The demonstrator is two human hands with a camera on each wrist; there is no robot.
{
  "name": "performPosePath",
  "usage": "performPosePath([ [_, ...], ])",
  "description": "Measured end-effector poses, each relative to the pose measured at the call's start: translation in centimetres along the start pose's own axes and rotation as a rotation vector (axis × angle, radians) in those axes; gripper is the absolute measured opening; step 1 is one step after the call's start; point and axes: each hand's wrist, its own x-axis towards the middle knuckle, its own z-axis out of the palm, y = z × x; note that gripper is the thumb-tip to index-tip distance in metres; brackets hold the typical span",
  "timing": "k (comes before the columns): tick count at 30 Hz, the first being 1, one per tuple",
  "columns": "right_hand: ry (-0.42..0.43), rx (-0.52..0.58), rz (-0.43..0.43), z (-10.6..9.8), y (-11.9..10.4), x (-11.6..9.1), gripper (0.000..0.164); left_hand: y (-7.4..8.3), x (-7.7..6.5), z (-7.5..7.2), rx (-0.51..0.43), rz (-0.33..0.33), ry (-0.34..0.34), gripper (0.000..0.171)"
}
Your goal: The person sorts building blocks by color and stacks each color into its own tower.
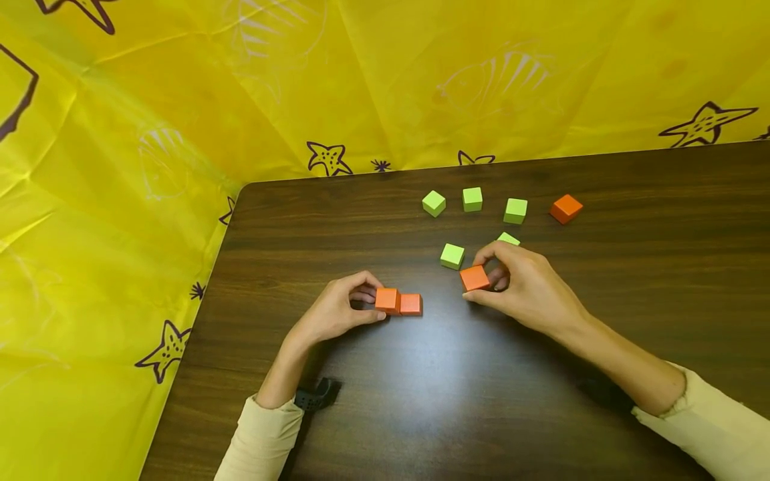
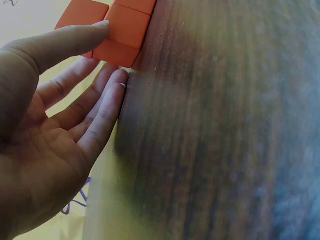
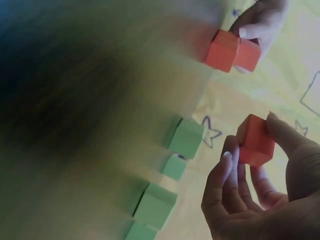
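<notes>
Two pale sleeves (image 1: 259, 434) come in at the bottom of the head view, with a black wrist device (image 1: 323, 393) beside the left wrist. The left hand (image 1: 333, 310) has its thumb and fingers narrowed on the upper orange cube (image 1: 387, 300), its thumb on the near side. From above, this cube seems simply to sit next to a side orange cube (image 1: 412, 304); the left wrist view shows a lower orange cube (image 2: 119, 51) underneath it, resting on the worktop (image 1: 445, 421) and touching the side cube.

The right hand (image 1: 532, 284) holds a separate orange cube (image 1: 474, 278) between thumb and fingers, to the right of that group and apart from it. The right wrist view shows this cube raised clear of the worktop, which is hard to judge from above.

Five green cubes (image 1: 452, 256) stand beyond the hands in the head view: three across the back, two nearer, one of these partly covered by the right hand. The right wrist view takes in only four. A far orange cube (image 1: 566, 208), seen only from the head, stands right of the back three. Yellow cloth (image 1: 385, 80) with starfish and fish drawings borders the worktop.
</notes>
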Motion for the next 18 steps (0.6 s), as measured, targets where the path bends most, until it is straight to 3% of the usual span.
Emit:
performPosePath([
  [9, -0.04, 0.06, 0.057, 1.2, -0.9, 0.6, 0.043, 0.0, 0.0, 0.0, 0.003, 0.006, 0.004, 0.035],
  [18, -0.061, 0.097, 0.058, 2.3, -1.4, 1.0, 0.042, 0.1, 0.0, 0.0, 0.013, -0.002, 0.006, 0.034],
])
